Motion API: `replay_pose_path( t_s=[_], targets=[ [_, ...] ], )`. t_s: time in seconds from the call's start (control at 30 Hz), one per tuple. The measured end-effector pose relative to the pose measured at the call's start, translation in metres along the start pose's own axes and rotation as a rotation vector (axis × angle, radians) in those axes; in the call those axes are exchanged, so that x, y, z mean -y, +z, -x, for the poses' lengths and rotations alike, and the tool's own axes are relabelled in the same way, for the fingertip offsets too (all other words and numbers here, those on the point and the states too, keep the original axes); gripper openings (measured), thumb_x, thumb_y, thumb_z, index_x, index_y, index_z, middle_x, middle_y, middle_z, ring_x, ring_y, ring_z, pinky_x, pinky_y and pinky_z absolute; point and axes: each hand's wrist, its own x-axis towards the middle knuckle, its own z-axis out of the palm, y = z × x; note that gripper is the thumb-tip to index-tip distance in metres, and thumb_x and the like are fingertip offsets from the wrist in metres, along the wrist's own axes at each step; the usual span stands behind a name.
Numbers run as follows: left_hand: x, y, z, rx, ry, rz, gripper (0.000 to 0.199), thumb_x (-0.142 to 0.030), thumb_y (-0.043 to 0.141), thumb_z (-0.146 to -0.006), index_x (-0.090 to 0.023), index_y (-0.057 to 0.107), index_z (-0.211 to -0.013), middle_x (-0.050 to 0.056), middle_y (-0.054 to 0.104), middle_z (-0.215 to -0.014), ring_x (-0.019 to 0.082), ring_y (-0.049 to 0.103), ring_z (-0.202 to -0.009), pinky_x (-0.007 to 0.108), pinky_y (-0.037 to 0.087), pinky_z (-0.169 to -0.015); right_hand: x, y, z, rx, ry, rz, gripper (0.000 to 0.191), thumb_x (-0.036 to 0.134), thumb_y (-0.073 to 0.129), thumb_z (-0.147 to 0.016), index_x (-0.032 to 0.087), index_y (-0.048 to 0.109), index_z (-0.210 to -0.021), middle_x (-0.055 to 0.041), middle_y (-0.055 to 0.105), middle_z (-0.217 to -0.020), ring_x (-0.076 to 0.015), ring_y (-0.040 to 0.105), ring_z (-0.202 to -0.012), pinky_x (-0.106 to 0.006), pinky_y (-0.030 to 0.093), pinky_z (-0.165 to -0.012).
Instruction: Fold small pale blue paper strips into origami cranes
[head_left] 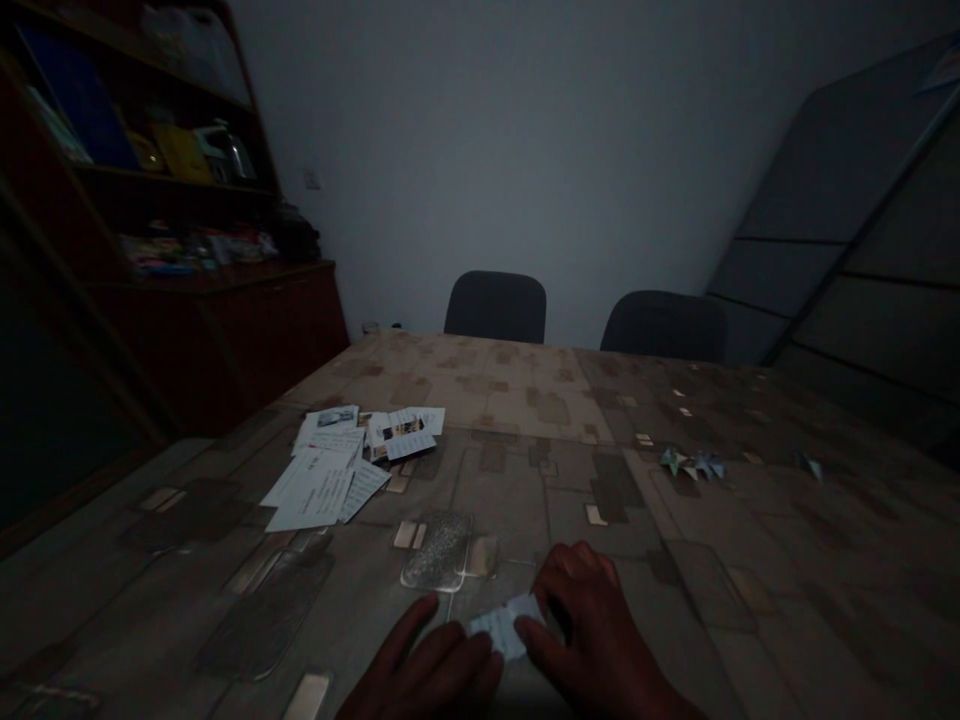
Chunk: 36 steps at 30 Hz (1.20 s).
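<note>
Head camera view: at the table's [525, 480] near edge, the right hand [600, 625] pinches a small folded paper [508, 626] between thumb and fingers. The left hand [431, 665] meets its left side; whether that grip closes, I can't tell. Best to hold one side firm, line up the edges, then press creases flat, gently. Loose sheets [315, 485] lie farther left.

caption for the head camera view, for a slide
Two hands handle a small folded paper on a patterned tabletop, loose printed sheets beyond.
</note>
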Motion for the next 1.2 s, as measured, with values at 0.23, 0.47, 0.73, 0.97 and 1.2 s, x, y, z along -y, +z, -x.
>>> replay_pose_path(
  t_s=[0.23,0.47,0.73,0.97,1.2],
  targets=[
    [-0.005,0.0,-0.004,0.01,-0.044,-0.014,0.043,-0.011,0.025,-0.104,-0.022,0.067,-0.104,-0.005,0.074,-0.093,0.012,0.062,-0.084,0.039,0.004,-0.122,-0.009,0.002,0.003,0.038,-0.021,-0.015,0.013,0.014,0.068,-0.08,0.02,0.059,-0.073,0.0,0.058,-0.077,-0.0222,0.054,-0.079,-0.039,0.035,-0.076],
    [-0.006,-0.008,-0.007,0.019,-0.056,-0.008,0.03,-0.017,0.036,-0.103,-0.021,0.065,-0.106,-0.003,0.07,-0.099,0.012,0.061,-0.086,0.038,0.003,-0.122,-0.007,0.003,0.003,0.009,-0.041,0.044,0.014,0.016,0.069,-0.081,0.02,0.059,-0.074,0.0001,0.059,-0.078,-0.0209,0.053,-0.079,-0.037,0.035,-0.076],
    [-0.004,-0.007,-0.004,0.06,-0.025,-0.047,0.041,-0.014,0.025,-0.105,-0.022,0.066,-0.11,-0.002,0.069,-0.104,0.013,0.061,-0.09,0.041,0.005,-0.121,-0.004,0.004,0.002,-0.043,-0.097,0.072,0.017,0.012,0.068,-0.078,0.019,0.055,-0.071,0.0,0.058,-0.074,-0.0203,0.051,-0.073,-0.035,0.033,-0.07],
    [0.001,-0.012,-0.01,0.079,0.016,-0.041,0.04,-0.014,0.028,-0.105,-0.022,0.067,-0.108,-0.004,0.071,-0.102,0.012,0.061,-0.086,0.038,0.001,-0.121,-0.004,0.004,0.001,-0.03,-0.084,0.09,0.017,0.013,0.069,-0.078,0.019,0.055,-0.072,-0.0003,0.058,-0.075,-0.021,0.052,-0.074,-0.036,0.034,-0.071],
    [-0.004,0.002,-0.01,-0.037,-0.064,-0.03,0.037,-0.017,0.031,-0.104,-0.024,0.067,-0.099,-0.007,0.075,-0.09,0.012,0.061,-0.076,0.039,0.003,-0.122,0.0,0.004,0.001,-0.042,-0.027,0.077,0.02,0.01,0.072,-0.075,0.018,0.056,-0.068,-0.0001,0.059,-0.071,-0.0214,0.053,-0.073,-0.037,0.034,-0.073]
  ],
)
